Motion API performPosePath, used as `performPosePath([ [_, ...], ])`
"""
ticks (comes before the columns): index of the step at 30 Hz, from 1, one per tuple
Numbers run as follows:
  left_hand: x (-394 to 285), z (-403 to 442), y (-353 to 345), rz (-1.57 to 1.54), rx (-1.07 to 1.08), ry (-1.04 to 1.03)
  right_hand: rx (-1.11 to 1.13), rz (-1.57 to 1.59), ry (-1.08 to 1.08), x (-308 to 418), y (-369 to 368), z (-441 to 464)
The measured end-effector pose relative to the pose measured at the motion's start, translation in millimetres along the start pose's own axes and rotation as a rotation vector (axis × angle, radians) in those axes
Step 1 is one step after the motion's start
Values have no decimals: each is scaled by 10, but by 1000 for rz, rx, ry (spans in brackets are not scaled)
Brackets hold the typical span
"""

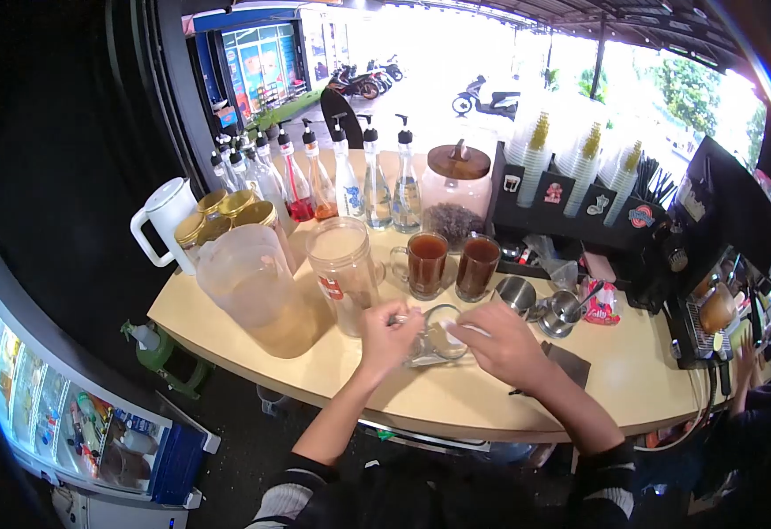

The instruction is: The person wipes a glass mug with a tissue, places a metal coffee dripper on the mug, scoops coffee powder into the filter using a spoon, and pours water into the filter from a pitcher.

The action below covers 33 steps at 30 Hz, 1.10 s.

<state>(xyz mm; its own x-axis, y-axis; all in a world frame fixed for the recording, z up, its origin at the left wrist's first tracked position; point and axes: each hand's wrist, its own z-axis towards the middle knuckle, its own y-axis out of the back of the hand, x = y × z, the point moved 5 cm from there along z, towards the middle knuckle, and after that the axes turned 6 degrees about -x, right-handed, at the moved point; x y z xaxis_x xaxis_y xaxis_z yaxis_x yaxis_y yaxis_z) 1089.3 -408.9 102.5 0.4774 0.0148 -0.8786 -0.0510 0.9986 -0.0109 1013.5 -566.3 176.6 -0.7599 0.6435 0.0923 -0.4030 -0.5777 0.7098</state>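
A clear glass mug [445, 344] stands near the counter's front edge, between my two hands. My left hand [389, 337] is closed at its left side; a small shiny piece shows at the fingers, too small to name. From the right, my right hand [505, 342] reaches over the rim, its fingers pinched on a small white thing [468, 329] that I cannot identify. Just behind stand two glass mugs of brown drink, a left mug [426, 266] and a right mug [477, 268]. A tall clear canister [343, 273] is beyond my left hand.
On the wooden counter [632, 379] stand a large frosted pitcher [249, 282], a white jug [167, 216], several pump bottles [375, 189] and a wood-lidded jar [456, 189]. Metal cups [560, 316] and a red packet [601, 302] lie to the right. Another person's hand [744, 357] shows far right.
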Motion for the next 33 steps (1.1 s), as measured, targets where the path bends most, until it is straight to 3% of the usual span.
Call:
performPosePath([
  [1,-68,-13,-68,8,28,-46,15,-153,180,77,-7,72],
  [6,-149,-6,-117,19,5,-33,294,-453,150,37,-184,11],
  [8,-145,-35,-130,84,-8,-72,291,-280,-23,7,-234,-64],
  [9,-130,-61,-135,77,-30,-105,400,-131,-152,-24,-232,-81],
  [10,-128,-84,-126,74,-51,-137,400,-129,-151,-31,-213,-61],
  [12,-152,-119,-105,113,-72,-153,509,300,-399,-95,-258,-77],
  [13,-183,-119,-87,148,-93,-176,511,302,-397,-140,-286,-86],
  [15,-236,-112,-43,198,-112,-229,460,936,-856,-307,-453,-190],
  [16,-270,-125,-21,246,-127,-278,465,940,-856,-313,-480,-182],
  [18,-330,-156,-51,320,-111,-334,256,1007,-902,-356,-481,-131],
  [19,-365,-172,-78,389,-92,-397,213,663,-749,-386,-550,-143],
  [20,-356,-171,-71,391,-96,-397,215,665,-745,-338,-592,-160],
  [23,-412,-167,-76,464,-123,-540,116,1133,-898,-227,-659,-177],
  [27,-404,-172,-5,464,-111,-477,211,1048,-838,-278,-577,-274],
  [30,-382,-167,12,484,-106,-464,97,1198,-995,-311,-464,-268],
  [32,-383,-187,-7,501,-101,-496,-217,490,-558,-260,-141,25],
  [33,-362,-184,-32,531,-110,-483,-100,541,-560,-193,-220,62],
])
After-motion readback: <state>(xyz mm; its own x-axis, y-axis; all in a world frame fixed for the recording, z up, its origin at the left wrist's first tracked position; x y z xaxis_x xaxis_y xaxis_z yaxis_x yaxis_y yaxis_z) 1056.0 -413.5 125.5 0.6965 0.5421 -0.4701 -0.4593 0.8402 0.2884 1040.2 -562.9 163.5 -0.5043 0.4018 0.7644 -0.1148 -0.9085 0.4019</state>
